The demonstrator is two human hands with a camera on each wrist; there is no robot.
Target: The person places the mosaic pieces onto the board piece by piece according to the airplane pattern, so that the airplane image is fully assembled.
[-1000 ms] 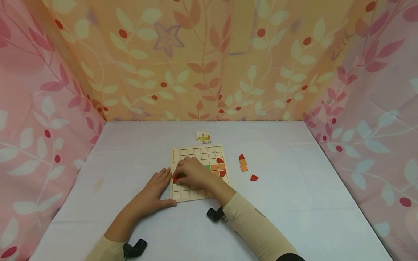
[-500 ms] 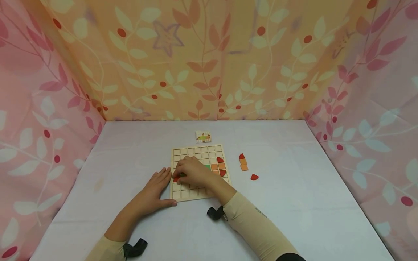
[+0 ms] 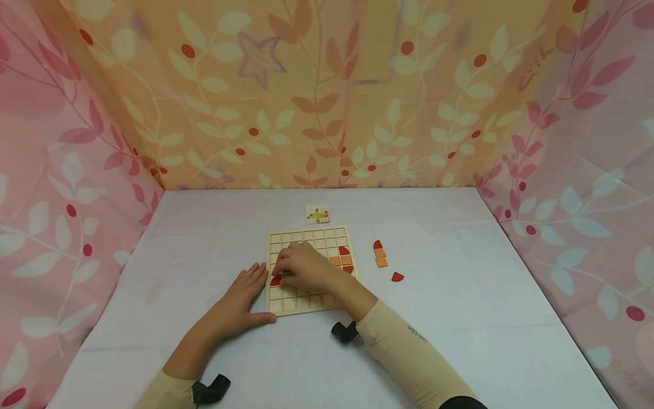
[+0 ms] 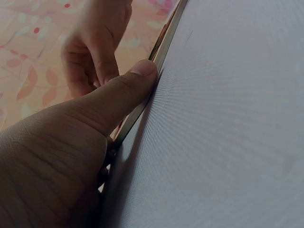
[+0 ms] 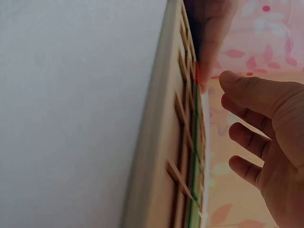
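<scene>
A wooden grid board [image 3: 301, 312] lies on the white-covered table, with flat coloured pieces in its cells. My left hand [image 3: 235, 307] rests beside its left edge, fingers extended and thumb [image 4: 142, 69] against the rim. Over the board is my right hand [image 3: 309, 270]; in the right wrist view, its loosely bent fingers [image 5: 247, 140] hold nothing and stand apart from the board. By its fingertips sits a red quarter-circle piece [image 3: 276, 280], and a bit of green shows beside that. Orange squares [image 3: 347, 259] and red quarter-circles fill cells at the right; the middle cells are hidden under the hand.
A small picture card [image 3: 318, 214] lies behind the board. To the right are a loose red quarter-circle [image 3: 397, 276], two orange squares [image 3: 381, 262] and another red piece [image 3: 378, 244]. Patterned cloth walls [image 3: 327, 113] enclose the table's back and sides.
My right hand has shifted slightly to the right and lifted from the red quarter-circle piece at the board's left, which now shows more fully. The left hand has stayed put.
</scene>
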